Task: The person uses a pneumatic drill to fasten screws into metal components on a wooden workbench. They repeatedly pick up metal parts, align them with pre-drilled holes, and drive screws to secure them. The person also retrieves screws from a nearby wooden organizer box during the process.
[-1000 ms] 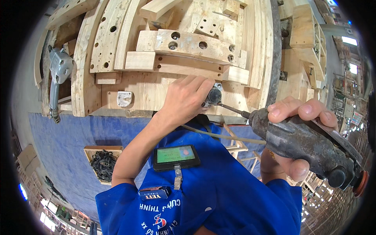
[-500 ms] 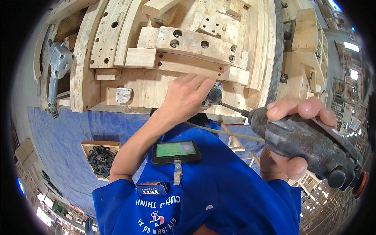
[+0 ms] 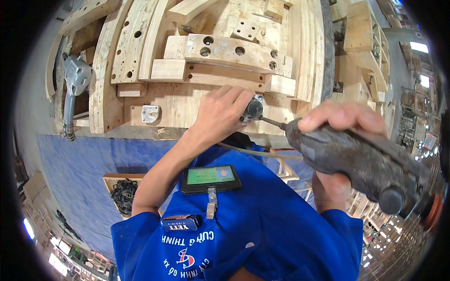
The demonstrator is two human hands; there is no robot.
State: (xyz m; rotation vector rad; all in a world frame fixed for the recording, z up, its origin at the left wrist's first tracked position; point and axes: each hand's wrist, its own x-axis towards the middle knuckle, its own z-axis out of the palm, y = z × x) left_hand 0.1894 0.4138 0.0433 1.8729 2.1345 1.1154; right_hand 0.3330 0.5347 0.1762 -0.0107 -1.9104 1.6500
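Observation:
My left hand (image 3: 220,114) is closed around a metal tool part with a round black cap (image 3: 254,108) at the bench's near edge. Its fingers hide most of that part, so I cannot tell its exact kind. On the right, my right hand (image 3: 347,117) grips a worn dark power screwdriver (image 3: 347,164), fingers over the top and thumb underneath. A long thin bit (image 3: 273,122) runs from the screwdriver's nose to the metal part, its tip right beside or touching the black cap.
Behind my left hand lies a wooden jig (image 3: 229,49) with drilled holes. A small white block (image 3: 150,114) sits left of it. A grey metal air tool (image 3: 77,79) hangs at far left. Below is a wooden box of black pieces (image 3: 123,196). A wooden rack (image 3: 363,33) stands right.
The screwdriver in my right hand has shifted a little left, its nose closer to the metal part. My left hand keeps its hold, nearly still. The whole view has shifted slightly.

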